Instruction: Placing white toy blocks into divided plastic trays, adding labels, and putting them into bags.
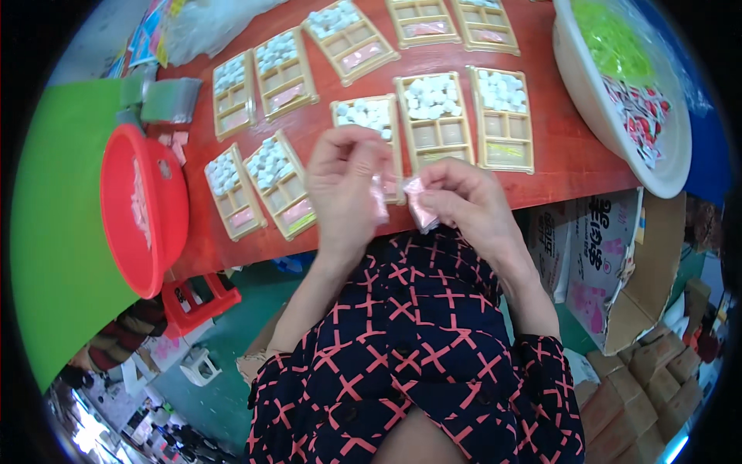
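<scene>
A small pink sachet (420, 206) sits in the narrow grip of the right hand (475, 205), and a second sachet (379, 201) is pinched in the left hand's (340, 183) equally narrow grip, both at the near edge of the red worktop (568, 158). Around and beyond the hands lie cream divided trays (424, 134) holding white pieces (431, 97). Farther out, a red basin (176, 201) stands at left and a white basin (593, 116) with green packets (610, 39) at right.

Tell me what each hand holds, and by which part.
The left hand pinches a pink packet near its top; the right hand pinches another by its right side.
</scene>
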`<state>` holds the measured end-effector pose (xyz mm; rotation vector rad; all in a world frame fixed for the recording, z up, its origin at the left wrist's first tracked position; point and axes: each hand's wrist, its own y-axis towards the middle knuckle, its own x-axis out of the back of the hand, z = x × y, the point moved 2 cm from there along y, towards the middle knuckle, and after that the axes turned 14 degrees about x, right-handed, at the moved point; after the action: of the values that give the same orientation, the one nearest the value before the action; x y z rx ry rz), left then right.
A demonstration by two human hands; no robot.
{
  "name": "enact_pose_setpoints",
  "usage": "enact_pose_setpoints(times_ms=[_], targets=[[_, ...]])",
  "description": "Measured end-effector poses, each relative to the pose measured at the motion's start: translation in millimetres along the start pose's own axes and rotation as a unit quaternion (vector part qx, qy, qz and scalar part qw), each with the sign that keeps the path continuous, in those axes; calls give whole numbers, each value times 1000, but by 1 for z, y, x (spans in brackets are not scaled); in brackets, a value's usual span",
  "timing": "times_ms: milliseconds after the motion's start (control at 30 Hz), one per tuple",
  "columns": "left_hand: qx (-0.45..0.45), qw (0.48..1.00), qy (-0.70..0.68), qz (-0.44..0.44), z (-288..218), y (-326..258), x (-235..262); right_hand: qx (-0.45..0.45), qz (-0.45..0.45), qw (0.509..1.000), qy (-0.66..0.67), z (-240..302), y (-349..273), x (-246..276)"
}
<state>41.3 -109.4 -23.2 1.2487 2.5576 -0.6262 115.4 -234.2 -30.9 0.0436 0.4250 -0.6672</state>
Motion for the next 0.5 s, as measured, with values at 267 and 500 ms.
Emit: enact_pose_setpoints(times_ms=[267, 500], targets=[[17, 997, -12, -76, 11, 19, 2, 273, 39, 752, -598, 11, 14, 24], [4, 997, 79, -20, 14, 17, -39, 91, -66, 989, -94, 10, 5, 1]])
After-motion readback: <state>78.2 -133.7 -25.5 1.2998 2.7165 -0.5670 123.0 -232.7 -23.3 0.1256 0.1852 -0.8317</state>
